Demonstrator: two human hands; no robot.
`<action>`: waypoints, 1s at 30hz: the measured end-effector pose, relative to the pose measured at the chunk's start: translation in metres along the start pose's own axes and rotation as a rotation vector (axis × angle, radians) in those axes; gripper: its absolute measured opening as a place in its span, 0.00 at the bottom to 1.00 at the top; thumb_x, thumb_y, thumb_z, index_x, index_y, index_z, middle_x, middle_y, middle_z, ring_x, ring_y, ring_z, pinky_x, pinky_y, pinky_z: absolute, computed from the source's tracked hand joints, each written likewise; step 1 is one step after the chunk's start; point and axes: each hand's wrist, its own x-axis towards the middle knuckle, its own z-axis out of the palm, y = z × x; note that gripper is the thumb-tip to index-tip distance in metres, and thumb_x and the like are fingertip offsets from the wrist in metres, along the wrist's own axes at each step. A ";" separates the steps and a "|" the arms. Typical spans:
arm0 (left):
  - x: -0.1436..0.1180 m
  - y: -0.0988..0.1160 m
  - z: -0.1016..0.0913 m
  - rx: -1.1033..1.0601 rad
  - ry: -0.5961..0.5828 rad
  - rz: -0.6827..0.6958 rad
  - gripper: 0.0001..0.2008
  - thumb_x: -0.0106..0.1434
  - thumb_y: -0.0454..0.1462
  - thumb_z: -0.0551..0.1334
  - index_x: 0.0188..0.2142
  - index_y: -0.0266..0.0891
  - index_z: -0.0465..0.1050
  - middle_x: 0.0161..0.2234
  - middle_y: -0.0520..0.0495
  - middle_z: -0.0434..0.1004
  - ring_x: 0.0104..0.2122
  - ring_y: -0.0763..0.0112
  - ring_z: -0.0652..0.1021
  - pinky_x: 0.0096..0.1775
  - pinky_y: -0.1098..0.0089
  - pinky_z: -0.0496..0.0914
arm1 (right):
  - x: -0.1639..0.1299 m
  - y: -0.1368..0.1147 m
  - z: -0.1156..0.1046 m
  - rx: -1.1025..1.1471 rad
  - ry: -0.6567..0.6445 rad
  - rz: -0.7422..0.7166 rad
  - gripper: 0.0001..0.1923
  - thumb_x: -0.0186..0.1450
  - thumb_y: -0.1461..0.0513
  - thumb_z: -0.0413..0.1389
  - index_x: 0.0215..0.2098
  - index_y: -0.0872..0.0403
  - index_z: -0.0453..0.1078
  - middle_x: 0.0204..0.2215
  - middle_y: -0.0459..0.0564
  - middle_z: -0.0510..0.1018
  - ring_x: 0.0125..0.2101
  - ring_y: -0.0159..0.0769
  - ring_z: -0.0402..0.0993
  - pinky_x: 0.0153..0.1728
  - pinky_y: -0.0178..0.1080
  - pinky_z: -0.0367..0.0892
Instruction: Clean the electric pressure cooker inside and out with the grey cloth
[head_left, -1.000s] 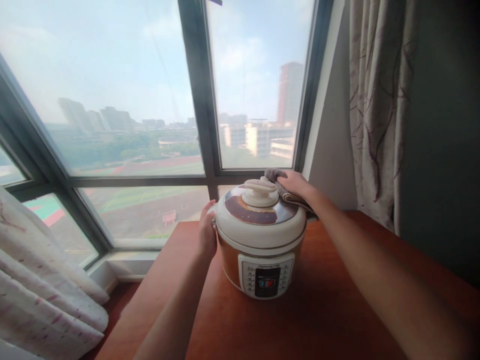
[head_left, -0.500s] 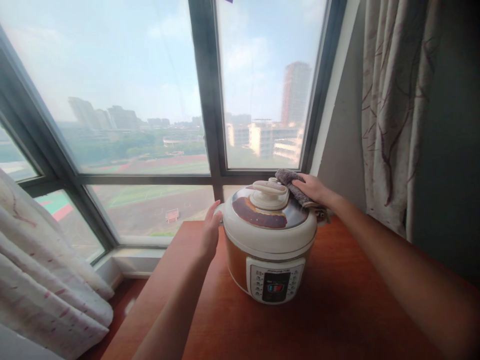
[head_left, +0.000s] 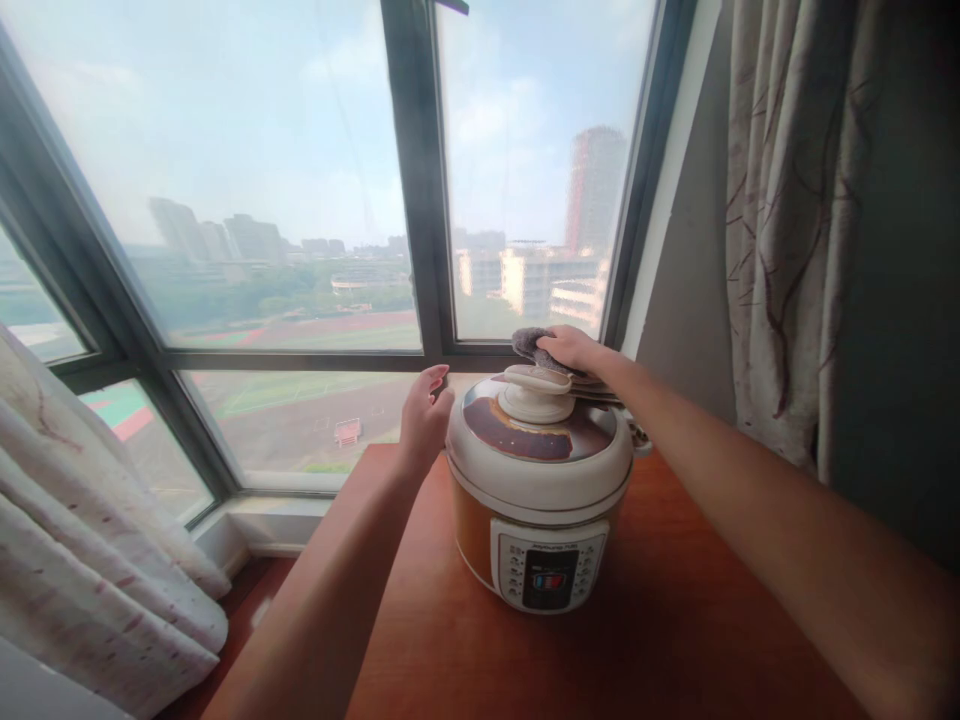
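Observation:
A white and orange electric pressure cooker (head_left: 541, 490) stands on a reddish wooden table (head_left: 660, 640), its control panel facing me. On the back of its lid, behind the white knob (head_left: 534, 390), my right hand (head_left: 571, 348) presses a grey cloth (head_left: 527, 343). Beside the lid's upper left edge, my left hand (head_left: 424, 418) is lifted with its fingers loosely curled, holding nothing; whether it touches the cooker I cannot tell.
A large window with a dark frame (head_left: 420, 200) rises right behind the table. A patterned curtain (head_left: 787, 230) hangs at the right, and a pale curtain (head_left: 82, 560) lies at the lower left. The table's left edge drops to a low sill.
My right hand slid the cloth left across the back of the lid. My left hand rose from the cooker's side to the lid's edge.

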 end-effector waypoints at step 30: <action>0.044 0.049 0.049 0.400 -0.727 0.202 0.25 0.65 0.52 0.58 0.54 0.41 0.74 0.49 0.43 0.80 0.48 0.55 0.78 0.49 0.60 0.69 | -0.072 0.064 0.011 0.082 0.254 0.114 0.25 0.64 0.61 0.54 0.60 0.57 0.68 0.50 0.57 0.80 0.49 0.46 0.77 0.50 0.43 0.69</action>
